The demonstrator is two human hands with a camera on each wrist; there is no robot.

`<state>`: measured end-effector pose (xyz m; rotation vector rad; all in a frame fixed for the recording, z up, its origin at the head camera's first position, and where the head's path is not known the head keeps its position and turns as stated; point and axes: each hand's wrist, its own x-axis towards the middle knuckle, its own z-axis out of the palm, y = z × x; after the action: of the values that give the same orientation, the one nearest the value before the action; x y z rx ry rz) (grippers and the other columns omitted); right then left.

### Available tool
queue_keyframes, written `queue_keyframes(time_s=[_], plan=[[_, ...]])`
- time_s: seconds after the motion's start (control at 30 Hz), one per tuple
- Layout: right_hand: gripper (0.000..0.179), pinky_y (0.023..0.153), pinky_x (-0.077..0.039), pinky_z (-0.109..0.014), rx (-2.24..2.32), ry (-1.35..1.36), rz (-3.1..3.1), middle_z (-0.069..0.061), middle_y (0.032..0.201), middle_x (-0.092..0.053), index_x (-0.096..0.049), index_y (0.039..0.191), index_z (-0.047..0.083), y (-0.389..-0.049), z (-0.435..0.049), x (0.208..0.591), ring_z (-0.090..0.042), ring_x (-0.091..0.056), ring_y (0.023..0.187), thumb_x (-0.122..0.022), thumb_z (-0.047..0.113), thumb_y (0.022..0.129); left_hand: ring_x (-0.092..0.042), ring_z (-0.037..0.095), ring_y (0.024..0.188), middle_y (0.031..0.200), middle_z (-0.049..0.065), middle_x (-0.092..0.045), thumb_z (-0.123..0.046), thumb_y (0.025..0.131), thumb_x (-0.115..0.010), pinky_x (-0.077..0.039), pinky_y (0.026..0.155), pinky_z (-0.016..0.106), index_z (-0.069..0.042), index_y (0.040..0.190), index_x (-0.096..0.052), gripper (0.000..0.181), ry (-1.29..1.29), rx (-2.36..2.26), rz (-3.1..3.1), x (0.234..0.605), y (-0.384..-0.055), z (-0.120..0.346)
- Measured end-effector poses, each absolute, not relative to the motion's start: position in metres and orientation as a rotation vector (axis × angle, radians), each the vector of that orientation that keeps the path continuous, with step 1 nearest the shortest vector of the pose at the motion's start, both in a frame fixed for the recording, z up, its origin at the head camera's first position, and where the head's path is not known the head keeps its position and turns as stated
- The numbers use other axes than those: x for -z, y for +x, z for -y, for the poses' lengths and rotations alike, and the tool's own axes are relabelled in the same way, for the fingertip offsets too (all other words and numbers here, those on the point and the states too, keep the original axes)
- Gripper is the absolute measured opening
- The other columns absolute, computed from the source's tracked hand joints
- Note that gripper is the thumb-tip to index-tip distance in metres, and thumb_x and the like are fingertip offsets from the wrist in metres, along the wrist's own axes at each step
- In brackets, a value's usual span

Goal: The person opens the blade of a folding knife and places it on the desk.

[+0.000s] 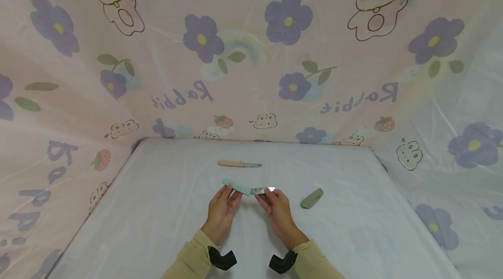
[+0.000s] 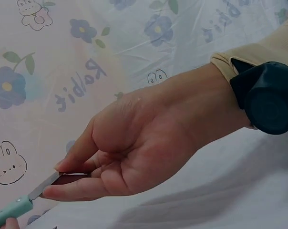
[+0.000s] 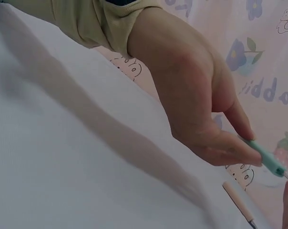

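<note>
Both hands hold a mint-green folding knife (image 1: 237, 186) with its blade (image 1: 257, 191) swung out. At the left of the head view, one hand (image 1: 220, 213) pinches the handle between thumb and fingers. The other hand (image 1: 280, 213), at the right, pinches the blade toward its tip. In the left wrist view, fingers (image 2: 75, 191) grip the blade, and the mint handle (image 2: 13, 212) reaches the lower-left corner. The right wrist view has a hand (image 3: 196, 95) pinching the handle (image 3: 270, 160), with a fingertip of the other hand at the blade.
Beyond the hands lies a knife with a pale wooden handle (image 1: 229, 163), blade pointing right. A folded olive-green knife (image 1: 312, 198) lies right of the hands. A white cloth (image 1: 157, 209) covers the table; patterned fabric walls (image 1: 243, 65) enclose its back and sides.
</note>
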<state>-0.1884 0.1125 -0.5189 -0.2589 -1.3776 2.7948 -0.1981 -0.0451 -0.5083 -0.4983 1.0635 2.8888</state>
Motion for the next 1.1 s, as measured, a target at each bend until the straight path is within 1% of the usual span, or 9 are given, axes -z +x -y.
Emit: queue_keyframes(time_s=[0.17, 0.27, 0.37, 0.5, 0.67, 0.83, 0.93, 1.1], plan=[[0.016, 0.089, -0.048, -0.036, -2.818, -0.277, 1.290, -0.017, 0.102, -0.052, -0.039, 0.101, -0.005, -0.189, -0.106, 0.519, -0.023, -0.062, 0.097, -0.051, 0.002, 0.094, -0.062, 0.024, 0.091, 0.106, 0.012, -0.053, -0.004, 0.093, -0.055, -0.049, 0.088, 0.037, 0.007, 0.122, -0.042, 0.033, -0.521, -2.953, -1.005, 0.507, -0.200, 0.042], [0.015, 0.089, -0.048, -0.036, -2.811, -0.289, 1.268, -0.017, 0.103, -0.051, -0.038, 0.101, -0.005, -0.190, -0.102, 0.519, -0.022, -0.062, 0.098, -0.050, 0.002, 0.095, -0.061, 0.025, 0.092, 0.107, 0.012, -0.051, -0.003, 0.093, -0.054, -0.047, 0.089, 0.038, 0.007, 0.122, -0.041, 0.034, -0.527, -2.985, -0.991, 0.504, -0.200, 0.041], [0.013, 0.089, -0.048, -0.036, -2.804, -0.320, 1.206, -0.016, 0.101, -0.051, -0.038, 0.100, -0.005, -0.191, -0.096, 0.518, -0.021, -0.062, 0.095, -0.049, 0.000, 0.095, -0.061, 0.025, 0.091, 0.107, 0.012, -0.050, -0.002, 0.094, -0.053, -0.046, 0.091, 0.040, 0.007, 0.120, -0.041, 0.030, -0.537, -3.017, -0.957, 0.500, -0.198, 0.039], [0.012, 0.089, -0.048, -0.036, -2.786, -0.347, 1.153, -0.015, 0.101, -0.050, -0.038, 0.099, -0.004, -0.191, -0.089, 0.519, -0.020, -0.061, 0.094, -0.048, 0.000, 0.096, -0.062, 0.024, 0.089, 0.103, 0.011, -0.052, -0.002, 0.093, -0.053, -0.045, 0.091, 0.041, 0.005, 0.113, -0.043, 0.023, -0.563, -3.057, -0.890, 0.498, -0.198, 0.037], [0.014, 0.089, -0.048, -0.036, -2.777, -0.348, 1.145, -0.016, 0.104, -0.048, -0.038, 0.101, -0.003, -0.191, -0.084, 0.520, -0.022, -0.060, 0.099, -0.049, 0.002, 0.096, -0.062, 0.024, 0.091, 0.105, 0.011, -0.051, -0.003, 0.094, -0.052, -0.045, 0.091, 0.040, 0.002, 0.111, -0.043, 0.020, -0.573, -3.079, -0.855, 0.500, -0.199, 0.036], [0.016, 0.088, -0.048, -0.036, -2.793, -0.338, 1.136, -0.017, 0.104, -0.048, -0.037, 0.103, -0.005, -0.191, -0.084, 0.520, -0.021, -0.061, 0.096, -0.049, 0.003, 0.096, -0.062, 0.024, 0.090, 0.104, 0.012, -0.052, -0.003, 0.095, -0.052, -0.044, 0.091, 0.041, 0.002, 0.107, -0.045, 0.016, -0.555, -3.088, -0.849, 0.500, -0.198, 0.038], [0.017, 0.088, -0.048, -0.037, -2.801, -0.343, 1.131, -0.016, 0.103, -0.050, -0.038, 0.104, -0.004, -0.191, -0.084, 0.520, -0.020, -0.061, 0.096, -0.050, 0.003, 0.095, -0.062, 0.023, 0.091, 0.103, 0.011, -0.053, -0.004, 0.095, -0.051, -0.044, 0.092, 0.040, 0.002, 0.109, -0.044, 0.017, -0.554, -3.077, -0.867, 0.500, -0.198, 0.039], [0.018, 0.088, -0.048, -0.036, -2.807, -0.365, 1.125, -0.015, 0.101, -0.054, -0.040, 0.103, -0.004, -0.191, -0.085, 0.519, -0.020, -0.062, 0.095, -0.054, 0.003, 0.094, -0.060, 0.024, 0.096, 0.107, 0.012, -0.050, -0.006, 0.095, -0.052, -0.044, 0.093, 0.039, 0.002, 0.114, -0.042, 0.022, -0.555, -3.063, -0.880, 0.498, -0.198, 0.041]])
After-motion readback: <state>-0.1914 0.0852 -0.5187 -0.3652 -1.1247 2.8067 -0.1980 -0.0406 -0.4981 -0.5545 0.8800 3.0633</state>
